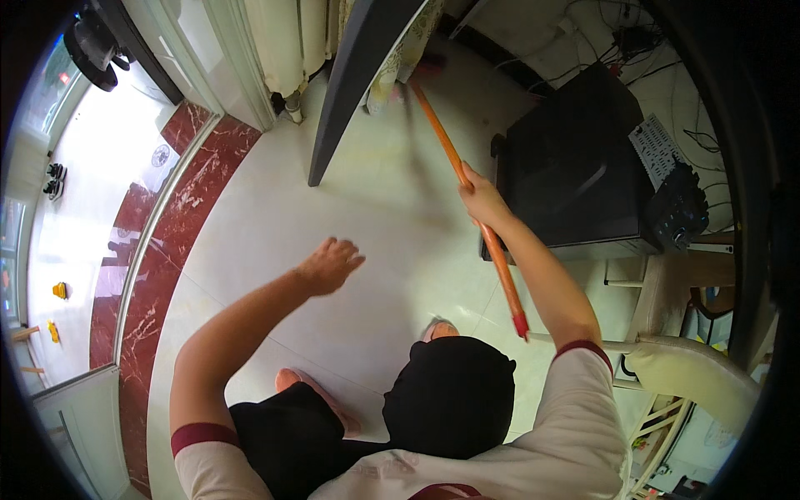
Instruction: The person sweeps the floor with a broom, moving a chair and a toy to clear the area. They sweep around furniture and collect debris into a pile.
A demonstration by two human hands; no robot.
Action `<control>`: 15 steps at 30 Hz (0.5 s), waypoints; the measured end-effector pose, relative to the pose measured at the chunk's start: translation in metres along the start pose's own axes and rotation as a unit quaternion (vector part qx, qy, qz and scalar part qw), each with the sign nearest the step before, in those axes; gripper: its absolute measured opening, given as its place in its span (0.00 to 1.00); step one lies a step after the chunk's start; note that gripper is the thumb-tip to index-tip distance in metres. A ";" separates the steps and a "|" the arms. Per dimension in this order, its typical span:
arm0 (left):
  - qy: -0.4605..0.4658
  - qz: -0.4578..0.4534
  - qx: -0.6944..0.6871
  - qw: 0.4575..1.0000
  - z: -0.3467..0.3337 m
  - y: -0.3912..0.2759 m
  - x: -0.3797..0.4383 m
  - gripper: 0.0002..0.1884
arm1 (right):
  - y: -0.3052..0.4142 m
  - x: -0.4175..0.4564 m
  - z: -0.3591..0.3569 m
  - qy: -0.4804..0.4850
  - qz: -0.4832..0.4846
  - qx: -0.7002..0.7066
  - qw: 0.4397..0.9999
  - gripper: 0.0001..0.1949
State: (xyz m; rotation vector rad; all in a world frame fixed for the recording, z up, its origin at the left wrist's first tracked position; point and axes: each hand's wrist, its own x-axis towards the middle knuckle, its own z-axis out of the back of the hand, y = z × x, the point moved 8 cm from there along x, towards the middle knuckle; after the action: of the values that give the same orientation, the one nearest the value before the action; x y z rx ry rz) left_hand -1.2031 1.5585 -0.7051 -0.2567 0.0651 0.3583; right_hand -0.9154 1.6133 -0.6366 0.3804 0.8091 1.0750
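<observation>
A long orange-brown pole (503,265) with a red end cap slants across the view, and my right hand (484,195) is closed around its middle. The pole's far end reaches down towards the floor by a patterned curtain (417,44); what is fixed there is hard to make out. My left hand (331,265) hangs in the air over the pale tiled floor (350,331), fingers loosely bent, holding nothing.
A black cabinet-like box (562,169) stands right of the pole, with loose cables (625,44) behind it. A dark slanting panel (356,81) juts in from the top. A pale chair (681,369) is at lower right. On the left, a sliding-door track (147,240) crosses dark red marble.
</observation>
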 end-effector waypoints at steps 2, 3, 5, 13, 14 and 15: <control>0.002 0.021 0.017 1.000 0.014 0.016 0.028 0.22 | -0.011 -0.044 0.010 0.041 -0.006 -0.007 0.999 0.29; 0.012 0.023 0.006 1.000 0.025 0.020 0.045 0.22 | -0.026 -0.062 0.021 0.027 0.052 -0.031 0.998 0.29; -0.058 0.027 -0.023 0.998 0.047 0.026 0.058 0.22 | -0.046 -0.107 0.037 0.013 0.129 -0.064 0.989 0.28; 0.053 0.152 -0.100 0.982 -0.005 0.045 0.001 0.30 | -0.065 -0.216 0.046 -0.016 0.066 -0.101 0.993 0.27; 0.067 0.166 -0.097 0.979 -0.016 0.049 -0.008 0.32 | -0.055 -0.200 0.042 -0.042 0.108 -0.099 0.988 0.27; 0.073 0.161 -0.081 0.981 -0.019 0.047 -0.011 0.33 | -0.052 -0.179 0.035 -0.050 0.125 -0.070 0.988 0.26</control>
State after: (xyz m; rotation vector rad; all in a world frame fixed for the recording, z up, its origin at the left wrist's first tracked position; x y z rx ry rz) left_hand -1.2309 1.5927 -0.7333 -0.4367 0.2250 0.6684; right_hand -0.8987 1.4345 -0.5756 0.4212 0.6029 1.3268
